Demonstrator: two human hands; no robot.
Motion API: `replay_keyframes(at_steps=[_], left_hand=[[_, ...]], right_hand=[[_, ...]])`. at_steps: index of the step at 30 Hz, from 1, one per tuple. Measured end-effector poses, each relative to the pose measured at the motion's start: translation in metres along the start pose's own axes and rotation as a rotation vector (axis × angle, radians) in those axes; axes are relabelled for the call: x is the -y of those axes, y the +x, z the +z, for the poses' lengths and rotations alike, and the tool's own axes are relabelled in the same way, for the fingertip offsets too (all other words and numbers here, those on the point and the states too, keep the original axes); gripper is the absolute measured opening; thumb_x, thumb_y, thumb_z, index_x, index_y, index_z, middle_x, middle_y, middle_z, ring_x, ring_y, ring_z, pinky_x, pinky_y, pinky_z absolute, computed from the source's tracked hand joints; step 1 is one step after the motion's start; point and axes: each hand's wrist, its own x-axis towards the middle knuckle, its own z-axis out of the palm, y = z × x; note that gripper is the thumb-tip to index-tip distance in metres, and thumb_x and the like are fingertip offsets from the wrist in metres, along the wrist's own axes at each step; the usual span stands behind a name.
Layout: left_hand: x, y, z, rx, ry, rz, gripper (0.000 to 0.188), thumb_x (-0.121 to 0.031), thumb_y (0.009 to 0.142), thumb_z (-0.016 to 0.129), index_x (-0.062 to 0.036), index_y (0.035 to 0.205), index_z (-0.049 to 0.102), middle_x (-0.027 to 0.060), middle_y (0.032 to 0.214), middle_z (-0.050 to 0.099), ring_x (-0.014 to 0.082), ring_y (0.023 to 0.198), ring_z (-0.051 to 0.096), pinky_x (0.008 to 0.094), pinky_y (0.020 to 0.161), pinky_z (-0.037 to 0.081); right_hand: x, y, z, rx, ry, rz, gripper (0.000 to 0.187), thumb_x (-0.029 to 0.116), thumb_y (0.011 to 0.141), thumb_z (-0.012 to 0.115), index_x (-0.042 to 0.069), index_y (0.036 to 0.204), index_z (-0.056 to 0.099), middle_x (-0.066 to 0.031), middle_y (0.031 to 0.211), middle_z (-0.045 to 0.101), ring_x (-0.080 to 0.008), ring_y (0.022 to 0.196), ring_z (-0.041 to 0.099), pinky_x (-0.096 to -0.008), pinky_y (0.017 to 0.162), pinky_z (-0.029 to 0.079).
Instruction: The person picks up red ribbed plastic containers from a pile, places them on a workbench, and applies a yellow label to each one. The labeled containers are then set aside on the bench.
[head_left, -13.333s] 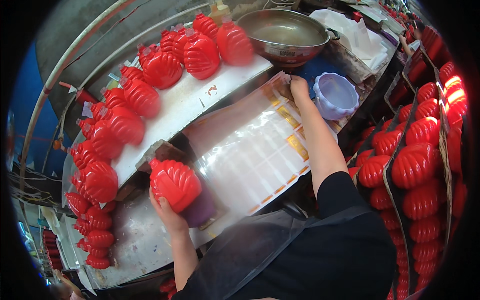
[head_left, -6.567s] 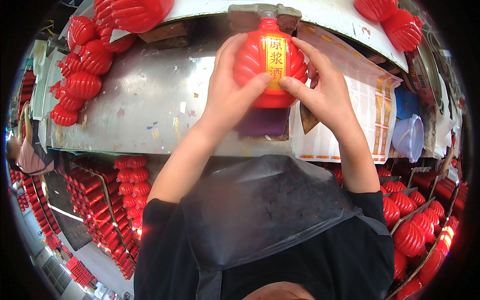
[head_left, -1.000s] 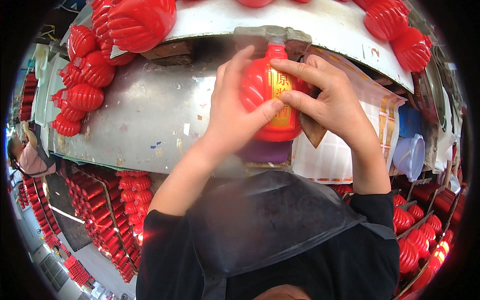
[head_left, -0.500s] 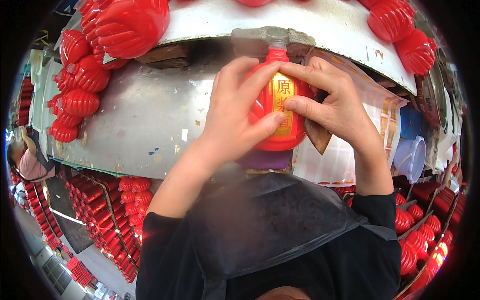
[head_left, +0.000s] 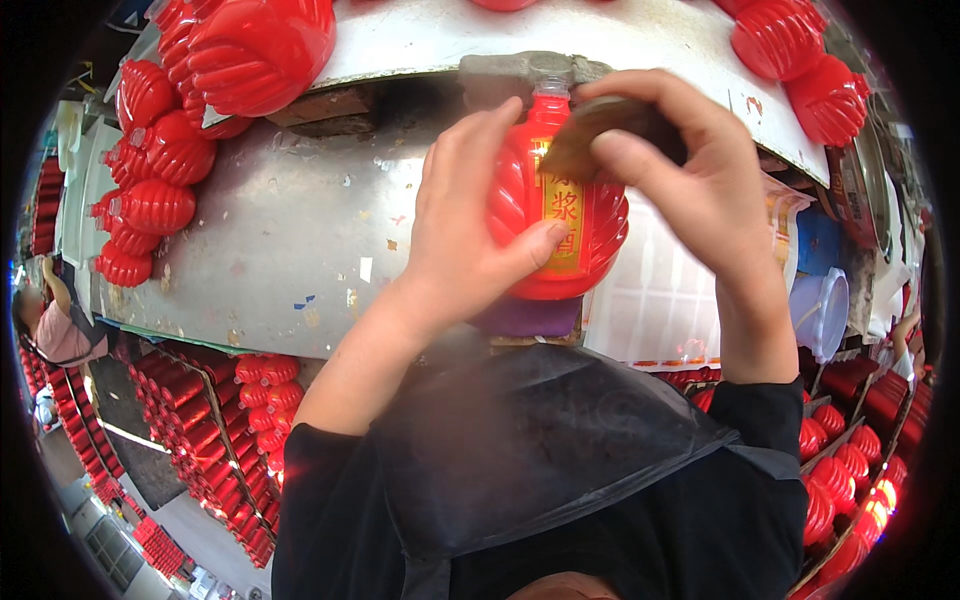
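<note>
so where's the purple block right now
In the head view, centre: the purple block sits on the metal table, under the red bottle both hands hold.

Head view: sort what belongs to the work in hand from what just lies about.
In hand: left hand gripping the red bottle; its yellow label; right hand pressing a brown pad on it.
Lying about: other red bottles, label sheet, plastic tub, metal table.

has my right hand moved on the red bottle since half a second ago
Yes. The right hand has lifted from the gold label toward the neck of the red bottle, now pinching a brown pad there.
</note>
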Motion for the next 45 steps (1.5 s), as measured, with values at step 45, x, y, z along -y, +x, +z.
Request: replay_keyframes(at_steps=[45], left_hand=[[0.001,-0.010,0.011,-0.074,-0.452,-0.255,0.051,-0.024,0.097,0.067,-0.0036,0.141,0.052,0.0141,0.138,0.057,0.0244,0.128,0.056,0.0363,0.109,0.044]], right_hand=[[-0.015,-0.097,0.034,-0.193,-0.532,-0.699,0.023,0.001,0.075,0.076,0.004,0.098,0.076,-0.0110,0.099,0.075,-0.0278,0.092,0.074,-0.0372,0.076,0.060]])
